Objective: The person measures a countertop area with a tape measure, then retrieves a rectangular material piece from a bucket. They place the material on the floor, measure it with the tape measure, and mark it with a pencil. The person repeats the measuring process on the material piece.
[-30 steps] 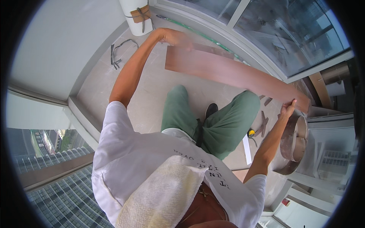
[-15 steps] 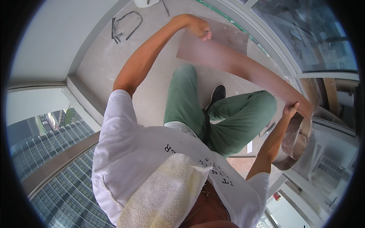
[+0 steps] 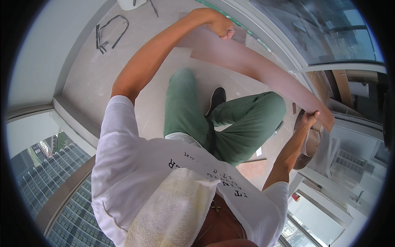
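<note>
Stretched across the far floor is a long reddish-brown plank [image 3: 263, 68], thin and slightly bowed, held up in front of my knees. My left hand [image 3: 222, 28] is closed at its far edge, towards the left end, with the fingers curled in. At the other end, my right hand [image 3: 310, 119] pinches the plank's near edge, thumb on top. Under the left part of the plank lies another brown sheet [image 3: 185, 40] on the floor, mostly covered. Beside my right hand, curled brown material [image 3: 312, 144] stands by the door frame, partly hidden by my forearm.
A black strap [image 3: 117, 31] lies looped on the tiled floor at the far left, near a white container [image 3: 131, 3]. Along the far side runs a glass door frame with a green strip [image 3: 230, 18]. A reddish flat piece [image 3: 252, 166] lies beside my bent leg.
The view has shifted, so the floor and strap appear further left. Against the floor, my left hand and the plank have moved to the right, baring more of the sheet beneath.
</note>
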### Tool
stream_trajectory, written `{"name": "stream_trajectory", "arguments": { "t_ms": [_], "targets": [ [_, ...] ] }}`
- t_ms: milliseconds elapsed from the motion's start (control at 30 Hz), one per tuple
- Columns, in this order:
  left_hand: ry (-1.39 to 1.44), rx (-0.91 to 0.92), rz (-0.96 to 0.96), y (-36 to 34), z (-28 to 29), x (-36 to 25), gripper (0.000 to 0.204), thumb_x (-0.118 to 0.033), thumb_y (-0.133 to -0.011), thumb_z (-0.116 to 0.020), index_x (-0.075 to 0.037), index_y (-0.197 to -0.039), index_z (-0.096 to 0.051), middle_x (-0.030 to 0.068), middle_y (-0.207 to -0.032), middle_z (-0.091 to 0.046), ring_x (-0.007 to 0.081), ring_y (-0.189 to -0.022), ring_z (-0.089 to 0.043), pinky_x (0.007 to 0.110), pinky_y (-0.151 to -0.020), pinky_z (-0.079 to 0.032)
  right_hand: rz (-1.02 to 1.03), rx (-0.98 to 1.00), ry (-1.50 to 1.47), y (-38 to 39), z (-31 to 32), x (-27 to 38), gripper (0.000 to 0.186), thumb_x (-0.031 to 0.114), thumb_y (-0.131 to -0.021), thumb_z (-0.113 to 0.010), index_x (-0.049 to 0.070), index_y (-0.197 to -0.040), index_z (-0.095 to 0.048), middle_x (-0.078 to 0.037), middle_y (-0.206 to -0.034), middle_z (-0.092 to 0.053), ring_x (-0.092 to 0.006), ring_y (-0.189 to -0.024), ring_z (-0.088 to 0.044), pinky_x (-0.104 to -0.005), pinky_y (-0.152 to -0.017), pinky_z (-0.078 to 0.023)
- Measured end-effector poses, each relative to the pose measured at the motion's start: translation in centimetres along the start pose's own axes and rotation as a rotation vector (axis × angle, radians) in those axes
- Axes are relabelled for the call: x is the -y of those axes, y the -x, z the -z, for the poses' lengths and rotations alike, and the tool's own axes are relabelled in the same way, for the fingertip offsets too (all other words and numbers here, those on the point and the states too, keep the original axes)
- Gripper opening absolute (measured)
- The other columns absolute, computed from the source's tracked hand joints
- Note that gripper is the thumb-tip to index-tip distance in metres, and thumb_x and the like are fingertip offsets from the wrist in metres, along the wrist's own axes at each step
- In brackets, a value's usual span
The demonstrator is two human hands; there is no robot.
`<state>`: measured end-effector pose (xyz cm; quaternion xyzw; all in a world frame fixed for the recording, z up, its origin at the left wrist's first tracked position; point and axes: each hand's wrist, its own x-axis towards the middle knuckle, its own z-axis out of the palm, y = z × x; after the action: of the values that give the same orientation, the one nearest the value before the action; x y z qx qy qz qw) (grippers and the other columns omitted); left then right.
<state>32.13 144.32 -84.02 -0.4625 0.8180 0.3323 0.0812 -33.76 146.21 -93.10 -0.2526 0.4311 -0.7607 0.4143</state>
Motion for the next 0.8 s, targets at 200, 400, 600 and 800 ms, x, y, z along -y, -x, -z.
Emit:
{"name": "stream_trajectory", "arguments": {
  "t_ms": [200, 400, 600, 800],
  "targets": [
    [0.110, -0.019, -0.055, -1.6, -0.8, 0.2, 0.035, -0.021, -0.087, -0.059, -0.012, -0.121, -0.060, 0.0120, -0.114, -0.063, 0.0294, -0.108, -0.057, 0.043, -0.089, -0.045, 0.115, -0.006, 0.086, -0.7, 2.8, 3.8, 0.042, 0.025, -0.097, -0.057, 0.004, -0.131, -0.050, -0.008, -0.128, -0.058, -0.0262, -0.115, -0.055, -0.0429, -0.100, -0.045],
    [0.187, 0.058, -0.096, -3.6, -2.4, 1.3, 0.037, -0.021, -0.088, -0.060, -0.011, -0.123, -0.059, 0.0133, -0.114, -0.061, 0.0294, -0.107, -0.056, 0.043, -0.089, -0.044, 0.158, 0.019, 0.170, 0.7, 3.9, 5.8, 0.045, 0.026, -0.095, -0.061, 0.005, -0.133, -0.049, -0.008, -0.129, -0.057, -0.0253, -0.115, -0.055, -0.0414, -0.102, -0.043],
    [0.301, 0.122, -0.109, -6.1, -5.1, 3.4, 0.032, -0.024, -0.088, -0.061, -0.016, -0.118, -0.058, 0.0024, -0.098, -0.057, 0.0184, -0.081, -0.048, 0.036, -0.070, -0.041, 0.139, 0.048, 0.193, 2.6, 4.4, 6.7, 0.046, 0.026, -0.092, -0.066, 0.006, -0.131, -0.052, -0.008, -0.127, -0.059, -0.0257, -0.117, -0.054, -0.0421, -0.103, -0.041],
    [0.325, 0.116, -0.165, -7.3, -7.4, 3.3, 0.036, -0.024, -0.091, -0.061, -0.010, -0.124, -0.056, 0.0123, -0.109, -0.059, 0.0260, -0.102, -0.055, 0.042, -0.083, -0.044, 0.120, -0.038, 0.228, 3.4, 5.5, 7.5, 0.041, 0.024, -0.099, -0.054, 0.004, -0.134, -0.048, -0.008, -0.132, -0.055, -0.0242, -0.119, -0.051, -0.0414, -0.104, -0.041]
  ]
}}
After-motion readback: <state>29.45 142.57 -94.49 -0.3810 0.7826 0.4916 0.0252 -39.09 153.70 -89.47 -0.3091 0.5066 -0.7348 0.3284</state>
